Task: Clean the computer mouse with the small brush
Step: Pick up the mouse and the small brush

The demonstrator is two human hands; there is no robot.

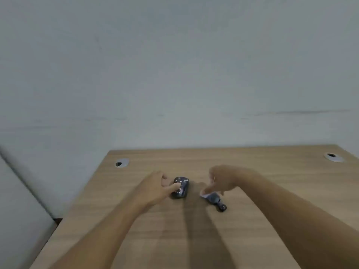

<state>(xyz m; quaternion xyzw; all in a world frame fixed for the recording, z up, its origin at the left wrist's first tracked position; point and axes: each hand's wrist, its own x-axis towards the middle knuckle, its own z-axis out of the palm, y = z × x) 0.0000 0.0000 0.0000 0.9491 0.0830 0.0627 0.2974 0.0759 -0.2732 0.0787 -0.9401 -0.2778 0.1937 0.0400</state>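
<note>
A dark computer mouse (181, 187) with small light markings lies on the wooden desk (272, 171), near the middle. The left hand (155, 189) rests against the mouse's left side, its fingers curled loosely onto the top without closing around it. Just to the right, apart from the mouse, the small brush (213, 199) lies flat on the desk, its pale bristle end pointing toward the mouse and its dark handle toward the person. The right hand (223, 181) hangs over the bristle end, fingers spread and pointing down; whether they touch the brush cannot be told through the blur. 2 round cable grommets (122, 163) sit at the desk's far corners.
</note>
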